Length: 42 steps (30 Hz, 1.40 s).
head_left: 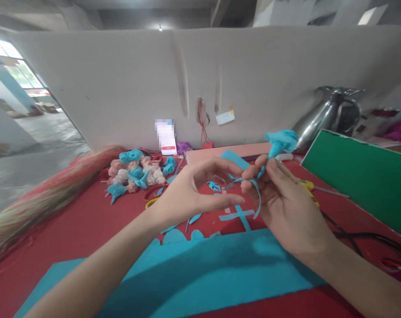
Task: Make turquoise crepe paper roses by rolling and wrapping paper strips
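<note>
I observe the right hand [281, 201] pinching a blue flower [281, 142] by its stem, bloom up, above the red table [71, 216], right of centre. Left hand [187, 186]: thumb and fingers apart, just beside a curling blue strip [259, 195]; contact undetermined. Flower pile [134, 172] lies far left.

Right of centre, the right hand [283, 198] pinches a blue flower [281, 141] by its stem, a thin strip [259, 198] curling below. The left hand [200, 183] curves at centre, fingers and thumb apart. Bottom centre lies a blue sheet [200, 274].
</note>
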Motion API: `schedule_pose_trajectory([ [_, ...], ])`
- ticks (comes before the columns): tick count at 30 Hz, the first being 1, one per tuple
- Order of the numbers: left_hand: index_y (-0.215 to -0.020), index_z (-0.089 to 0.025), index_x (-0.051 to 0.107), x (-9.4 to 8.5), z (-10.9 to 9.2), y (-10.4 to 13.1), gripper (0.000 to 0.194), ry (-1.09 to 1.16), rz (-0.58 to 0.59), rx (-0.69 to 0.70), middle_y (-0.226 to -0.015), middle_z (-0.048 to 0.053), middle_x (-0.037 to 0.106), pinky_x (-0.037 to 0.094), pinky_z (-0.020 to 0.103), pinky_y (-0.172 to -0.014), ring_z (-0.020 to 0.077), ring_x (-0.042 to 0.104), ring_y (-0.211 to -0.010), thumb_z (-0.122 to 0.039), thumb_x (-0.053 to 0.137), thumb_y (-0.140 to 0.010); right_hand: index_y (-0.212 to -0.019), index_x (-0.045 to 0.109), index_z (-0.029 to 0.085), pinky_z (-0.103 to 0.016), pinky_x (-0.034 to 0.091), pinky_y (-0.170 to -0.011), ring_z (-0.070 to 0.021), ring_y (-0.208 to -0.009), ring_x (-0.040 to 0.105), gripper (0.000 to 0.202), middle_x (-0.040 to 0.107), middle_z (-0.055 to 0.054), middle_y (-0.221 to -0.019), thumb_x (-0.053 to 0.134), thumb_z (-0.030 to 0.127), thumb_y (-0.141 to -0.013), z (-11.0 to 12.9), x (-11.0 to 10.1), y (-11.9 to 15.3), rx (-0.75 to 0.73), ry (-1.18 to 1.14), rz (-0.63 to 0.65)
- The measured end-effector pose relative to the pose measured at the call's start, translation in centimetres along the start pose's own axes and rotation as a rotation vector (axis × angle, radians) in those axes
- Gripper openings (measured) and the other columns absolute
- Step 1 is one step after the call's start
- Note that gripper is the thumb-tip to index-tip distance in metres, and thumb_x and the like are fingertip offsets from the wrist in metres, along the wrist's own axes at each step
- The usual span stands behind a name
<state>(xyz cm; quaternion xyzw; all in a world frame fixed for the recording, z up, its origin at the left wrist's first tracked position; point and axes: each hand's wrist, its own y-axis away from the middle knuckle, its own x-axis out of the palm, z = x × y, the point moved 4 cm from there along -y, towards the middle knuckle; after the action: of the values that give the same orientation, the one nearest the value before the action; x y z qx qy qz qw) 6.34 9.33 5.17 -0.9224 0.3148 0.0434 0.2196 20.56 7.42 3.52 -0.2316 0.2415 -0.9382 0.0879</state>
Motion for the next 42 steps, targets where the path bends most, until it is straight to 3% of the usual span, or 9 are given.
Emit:
schedule_pose_trajectory([
  [8,-0.089,-0.022,0.071,-0.3,0.6,-0.2,0.012,0.172,-0.136,-0.050,-0.088,-0.001,0.069,0.046,0.021,-0.081,0.0121,0.064,-0.088,-0.021,0.060,-0.086,-0.080,0.063,0.023,-0.018,0.057,-0.056,-0.0093,-0.056,0.068,0.022,0.070,0.004,-0.067,0.047,0.025,-0.095,-0.5,0.9,0.1,0.124,-0.049,0.182],
  [12,-0.073,-0.020,0.069,1.1,0.6,0.1,0.022,0.391,0.031,-0.177,-0.055,-0.004,0.065,0.050,0.026,-0.076,0.0110,0.065,-0.057,-0.027,0.056,-0.089,-0.074,0.062,0.022,-0.018,0.051,-0.044,-0.0096,-0.044,0.063,0.024,0.066,0.003,-0.059,0.050,0.030,-0.093,-0.9,2.0,0.8,0.217,-0.045,0.338],
  [17,-0.063,-0.019,0.069,1.8,0.5,0.4,0.026,0.477,0.117,-0.273,-0.050,-0.001,0.066,0.054,0.030,-0.075,0.0131,0.062,-0.050,-0.030,0.061,-0.084,-0.072,0.061,0.022,-0.018,0.046,-0.037,-0.0102,-0.042,0.060,0.026,0.064,0.003,-0.054,0.052,0.037,-0.091,-1.1,2.5,1.4,0.248,0.007,0.419],
  [21,-0.056,-0.017,0.066,1.8,0.7,0.4,0.031,0.488,0.088,-0.306,-0.044,-0.001,0.061,0.053,0.028,-0.059,0.0125,0.059,-0.041,-0.032,0.063,-0.083,-0.074,0.065,0.022,-0.022,0.052,-0.042,-0.0113,-0.042,0.062,0.027,0.067,0.003,-0.058,0.050,0.034,-0.093,-1.1,2.4,1.3,0.170,0.107,0.369],
  [24,-0.059,-0.018,0.070,1.3,0.5,0.3,0.023,0.370,-0.053,-0.261,-0.047,-0.003,0.057,0.046,0.024,-0.047,0.0095,0.054,-0.041,-0.029,0.067,-0.079,-0.076,0.068,0.023,-0.023,0.057,-0.053,-0.0119,-0.050,0.066,0.023,0.069,0.004,-0.062,0.052,0.025,-0.091,-0.8,2.0,1.4,0.062,0.260,0.250],
  [31,-0.056,-0.018,0.072,0.9,-0.4,0.2,0.018,0.042,-0.294,-0.117,-0.064,-0.001,0.059,0.048,0.020,-0.059,0.0097,0.056,-0.063,-0.016,0.070,-0.074,-0.071,0.073,0.024,-0.022,0.053,-0.056,-0.0123,-0.055,0.063,0.021,0.067,0.005,-0.058,0.063,0.007,-0.077,0.5,1.2,1.9,-0.198,0.633,-0.027],
  [35,-0.072,-0.020,0.073,0.7,-0.3,0.1,0.011,0.021,-0.251,-0.123,-0.061,-0.003,0.060,0.047,0.022,-0.061,0.0111,0.057,-0.062,-0.028,0.069,-0.078,-0.073,0.073,0.025,-0.020,0.055,-0.054,-0.0112,-0.054,0.066,0.023,0.069,0.005,-0.061,0.058,0.012,-0.084,0.2,1.0,1.3,-0.150,0.556,0.001],
  [38,-0.091,-0.021,0.072,0.1,0.5,-0.2,0.026,0.059,-0.185,-0.165,-0.083,0.000,0.069,0.047,0.028,-0.081,0.0161,0.062,-0.084,-0.042,0.056,-0.087,-0.073,0.072,0.025,-0.022,0.057,-0.052,-0.0127,-0.057,0.068,0.026,0.071,0.003,-0.066,0.053,0.022,-0.090,0.3,0.4,0.6,-0.119,0.435,-0.003],
  [42,-0.074,-0.016,0.071,0.3,2.3,-0.4,0.048,0.202,0.068,-0.386,-0.082,0.005,0.070,0.041,0.033,-0.093,0.0205,0.064,-0.089,-0.049,0.041,-0.091,-0.070,0.071,0.026,-0.024,0.058,-0.053,-0.0116,-0.057,0.067,0.027,0.070,0.005,-0.067,0.054,0.029,-0.091,0.7,-0.2,-0.1,-0.101,0.317,0.001],
])
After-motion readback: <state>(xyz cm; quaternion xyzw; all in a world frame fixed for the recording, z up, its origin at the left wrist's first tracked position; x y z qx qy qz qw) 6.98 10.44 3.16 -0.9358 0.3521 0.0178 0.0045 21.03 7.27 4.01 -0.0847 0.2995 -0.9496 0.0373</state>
